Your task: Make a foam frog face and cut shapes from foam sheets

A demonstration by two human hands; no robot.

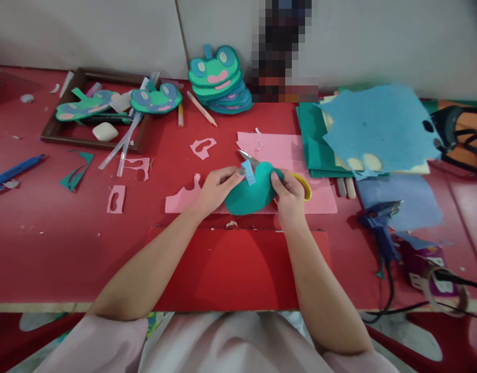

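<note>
Tray: a wooden tray (67, 141) at far left holds frog cut-outs (85, 103), a white block (105, 131) and clear glue sticks (124, 140) that overhang its near rim.
Work piece: a teal felt piece (249, 194) is held at table centre over a pink sheet (292, 155).
Left hand: the left hand (215, 189) pinches a light-blue strip (249, 173) against the teal piece's upper left edge.
Right hand: the right hand (288, 197) grips the piece's right edge, thumb on top.
Scissors: the scissors (248, 157) show blade tips past the piece and a yellow handle behind the right hand; whether they are held cannot be told.
Right side: felt sheets (378, 124) and a glue gun (381, 228) lie near.
Open room: bare red table (47, 233) lies at near left.
</note>
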